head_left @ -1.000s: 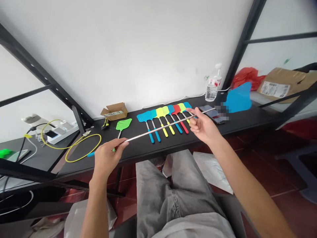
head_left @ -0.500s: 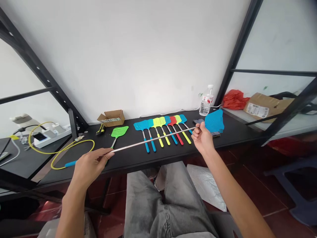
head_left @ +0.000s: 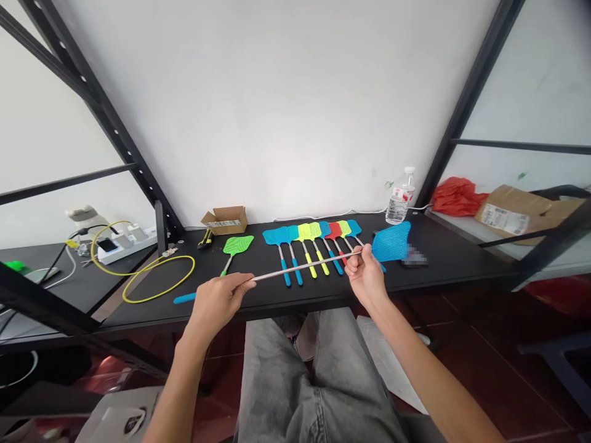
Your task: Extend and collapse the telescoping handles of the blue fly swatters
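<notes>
A blue fly swatter (head_left: pixel 391 242) with a thin metal telescopic shaft is held level above the front of the black table. My left hand (head_left: pixel 217 304) is closed around the shaft near its blue handle, which sticks out to the left. With thumb and fingers pinched, my right hand (head_left: pixel 368 277) grips the shaft just below the blue mesh head. Behind the shaft lies a row of several fly swatters (head_left: pixel 305 232) in blue, yellow and red, heads toward the wall. A green fly swatter (head_left: pixel 237 245) lies apart, its lower part hidden behind my left hand.
At the back stand a small open cardboard box (head_left: pixel 227 221) and a water bottle (head_left: pixel 401 197). A yellow cable (head_left: pixel 159 300) loops at the left, by a white power strip (head_left: pixel 133 244). Black metal frames (head_left: pixel 471 104) rise on both sides. A phone (head_left: pixel 415 258) lies at the right.
My hands have come closer together, and the stretch of shaft between them is shorter. The view has shifted a little to the left.
</notes>
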`<state>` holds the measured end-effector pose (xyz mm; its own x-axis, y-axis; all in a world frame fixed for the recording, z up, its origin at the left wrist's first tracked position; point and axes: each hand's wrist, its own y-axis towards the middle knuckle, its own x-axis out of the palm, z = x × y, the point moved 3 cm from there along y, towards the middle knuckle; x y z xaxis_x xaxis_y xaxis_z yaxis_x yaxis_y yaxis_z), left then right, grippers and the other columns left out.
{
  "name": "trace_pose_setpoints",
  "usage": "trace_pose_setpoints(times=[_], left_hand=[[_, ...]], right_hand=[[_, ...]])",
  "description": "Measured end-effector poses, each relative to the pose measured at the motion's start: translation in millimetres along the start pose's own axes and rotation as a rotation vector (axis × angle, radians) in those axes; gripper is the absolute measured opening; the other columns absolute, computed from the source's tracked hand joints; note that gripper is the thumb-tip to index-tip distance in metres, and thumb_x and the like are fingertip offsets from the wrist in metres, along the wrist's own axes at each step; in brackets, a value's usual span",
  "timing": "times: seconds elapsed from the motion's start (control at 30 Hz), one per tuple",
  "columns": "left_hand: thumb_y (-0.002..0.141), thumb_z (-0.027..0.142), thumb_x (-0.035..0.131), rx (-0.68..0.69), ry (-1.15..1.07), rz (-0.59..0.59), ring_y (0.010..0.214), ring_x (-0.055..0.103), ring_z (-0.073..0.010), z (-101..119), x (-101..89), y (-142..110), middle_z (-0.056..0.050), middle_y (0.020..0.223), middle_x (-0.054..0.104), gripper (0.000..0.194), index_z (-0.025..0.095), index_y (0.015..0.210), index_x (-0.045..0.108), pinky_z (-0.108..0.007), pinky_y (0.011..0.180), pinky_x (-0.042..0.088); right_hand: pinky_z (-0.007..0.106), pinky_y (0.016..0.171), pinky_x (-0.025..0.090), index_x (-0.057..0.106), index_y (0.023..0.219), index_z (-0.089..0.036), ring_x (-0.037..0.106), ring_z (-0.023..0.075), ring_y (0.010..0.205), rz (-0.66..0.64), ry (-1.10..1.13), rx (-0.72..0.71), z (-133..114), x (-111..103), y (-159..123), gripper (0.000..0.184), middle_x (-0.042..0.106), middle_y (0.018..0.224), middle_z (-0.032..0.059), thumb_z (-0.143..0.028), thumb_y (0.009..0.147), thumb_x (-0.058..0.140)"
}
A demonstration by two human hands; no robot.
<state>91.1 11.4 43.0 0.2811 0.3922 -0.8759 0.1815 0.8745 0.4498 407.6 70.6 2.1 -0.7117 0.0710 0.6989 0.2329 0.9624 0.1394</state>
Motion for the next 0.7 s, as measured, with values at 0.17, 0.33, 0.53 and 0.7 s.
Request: trace_pose_setpoints(times=[0.17, 0.33, 0.53, 0.7], left_hand=[[0.096, 0.045, 0.045, 0.038, 0.006, -0.005, 0.083, 0.070, -0.0196, 14, -2.5, -2, -0.003, 0.093, 0.076, 0.034, 0.027, 0.100, 0.074, -0.025, 0.063, 0.038], [0.099, 0.045, 0.039, 0.086, -0.020, -0.036, 0.078, 0.068, -0.0174, 43, 5.1, 0, -0.004, 0.089, 0.075, 0.038, 0.025, 0.101, 0.072, -0.024, 0.057, 0.032], [0.100, 0.046, 0.036, 0.094, -0.030, -0.032, 0.072, 0.065, -0.0167, 53, 8.6, -1, -0.005, 0.082, 0.073, 0.042, 0.025, 0.099, 0.071, -0.025, 0.055, 0.027], [0.100, 0.044, 0.035, 0.098, -0.024, -0.015, 0.072, 0.065, -0.0165, 57, 10.4, -3, -0.004, 0.083, 0.072, 0.040, 0.025, 0.099, 0.070, -0.025, 0.055, 0.027]], right_hand=[[0.020, 0.043, 0.032, 0.059, 0.075, -0.020, 0.038, 0.0070, 0.043, -0.009, 0.029, 0.006, 5, 1, -4, 0.038, 0.045, 0.049, -0.0064, -0.055, 0.076, 0.073], [0.022, 0.043, 0.032, 0.061, 0.080, -0.020, 0.039, 0.0077, 0.044, -0.090, 0.012, 0.091, 30, 20, -28, 0.036, 0.047, 0.052, -0.0053, -0.055, 0.078, 0.071], [0.023, 0.043, 0.032, 0.060, 0.080, -0.021, 0.039, 0.0089, 0.045, -0.125, -0.030, 0.128, 41, 35, -47, 0.043, 0.047, 0.051, -0.0044, -0.063, 0.079, 0.064], [0.023, 0.043, 0.030, 0.061, 0.081, -0.021, 0.037, 0.0094, 0.045, -0.119, -0.019, 0.139, 43, 37, -52, 0.042, 0.046, 0.050, -0.0043, -0.063, 0.080, 0.063]])
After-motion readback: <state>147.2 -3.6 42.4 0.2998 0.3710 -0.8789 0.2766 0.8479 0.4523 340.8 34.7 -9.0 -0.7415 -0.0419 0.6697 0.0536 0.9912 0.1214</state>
